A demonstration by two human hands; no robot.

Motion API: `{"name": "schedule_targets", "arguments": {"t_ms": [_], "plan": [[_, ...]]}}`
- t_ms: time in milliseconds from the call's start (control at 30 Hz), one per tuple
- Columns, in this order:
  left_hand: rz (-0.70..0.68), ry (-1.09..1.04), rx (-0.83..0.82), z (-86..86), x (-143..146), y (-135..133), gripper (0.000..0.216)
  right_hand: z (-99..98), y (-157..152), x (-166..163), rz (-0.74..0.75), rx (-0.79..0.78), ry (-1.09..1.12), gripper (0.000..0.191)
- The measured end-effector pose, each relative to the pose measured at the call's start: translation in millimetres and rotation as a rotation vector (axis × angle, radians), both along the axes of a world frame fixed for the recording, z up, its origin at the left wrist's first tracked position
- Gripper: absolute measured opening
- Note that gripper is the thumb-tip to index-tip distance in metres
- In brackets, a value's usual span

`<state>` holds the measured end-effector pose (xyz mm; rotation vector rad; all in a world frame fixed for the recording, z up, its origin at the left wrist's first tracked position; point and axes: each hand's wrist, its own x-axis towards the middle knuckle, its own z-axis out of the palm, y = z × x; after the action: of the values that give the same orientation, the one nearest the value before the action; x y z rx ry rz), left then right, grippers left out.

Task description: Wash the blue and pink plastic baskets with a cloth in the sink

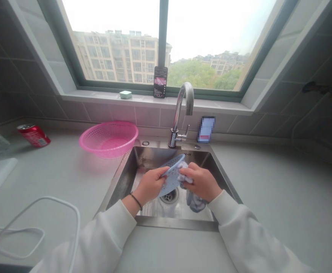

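Bunched cloth [194, 202] half hidden (phone screen [206, 129] pixelated too)

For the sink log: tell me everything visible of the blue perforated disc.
The perforated disc is pale blue and looks like plastic, with rows of small round holes and a smooth rounded upper edge. Its lower part is partly hidden by the hands. It is held tilted above the stainless steel sink, over the drain. The left hand holds its left edge; the right hand presses a crumpled grey-blue cloth against its right side.
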<state>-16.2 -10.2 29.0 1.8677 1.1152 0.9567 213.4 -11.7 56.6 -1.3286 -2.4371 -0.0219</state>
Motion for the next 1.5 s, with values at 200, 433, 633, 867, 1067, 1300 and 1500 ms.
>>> {"name": "schedule_targets", "arguments": {"t_ms": [200,433,633,867,1067,1300,1500], "plan": [[-0.004,0.064,0.001,-1.1,-1,2,0.036,-5.7,9,6,-0.06,-0.04,0.022,0.033],[-0.056,0.092,0.026,-0.8,-1,2,0.039,-4.4,3,-1,0.035,-0.092,0.035,0.032],[-0.042,0.134,0.019,2.5,-2,1,0.033,-6.4,12,10,-0.14,-0.094,0.13,0.038],[0.043,0.417,0.069,9.3,-4,-3,0.019,-5.8,15,18,-0.151,-0.079,0.201,0.04],[0.147,0.475,0.087,10.7,-1,-5,0.017,-4.8,0,-1,-0.008,-0.072,0.16,0.036],[0.181,0.388,0.08,10.4,3,-6,0.009,-6.2,8,6,-0.105,-0.06,0.131,0.036],[0.187,0.328,0.075,6.7,2,-4,0.027,-4.6,-5,-7,0.084,0.033,-0.015,0.03]]}}
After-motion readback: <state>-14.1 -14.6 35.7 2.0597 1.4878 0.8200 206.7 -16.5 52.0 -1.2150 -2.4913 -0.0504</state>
